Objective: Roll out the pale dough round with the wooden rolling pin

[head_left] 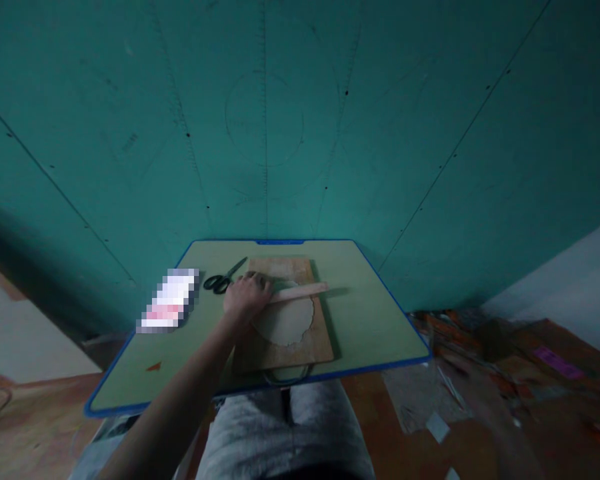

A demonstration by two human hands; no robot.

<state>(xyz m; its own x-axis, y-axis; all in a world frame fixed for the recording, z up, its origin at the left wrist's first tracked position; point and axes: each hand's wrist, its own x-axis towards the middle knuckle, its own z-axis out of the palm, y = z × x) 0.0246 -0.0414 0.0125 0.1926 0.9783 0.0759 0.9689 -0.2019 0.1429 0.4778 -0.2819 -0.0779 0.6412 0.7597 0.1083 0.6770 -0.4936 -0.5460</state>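
My left hand (249, 293) is closed around one end of a pale rolling pin (300, 292), whose other end sticks out to the right. Under the pin lies a flat, roughly round sheet of dough (285, 325) with a ragged edge. The dough rests on a wooden cutting board (280, 359) with a metal handle at its near side. Off the table's right edge, low over the floor, my right hand (457, 365) is dark and smeared, so its fingers cannot be made out.
Scissors (223, 281) with black handles lie left of the board on the blue-edged table (375, 320). A blurred-out white and pink item (167, 303) and a small orange triangle (154, 367) are farther left. A green wall (300, 133) stands behind; clutter (530, 360) covers the floor at right.
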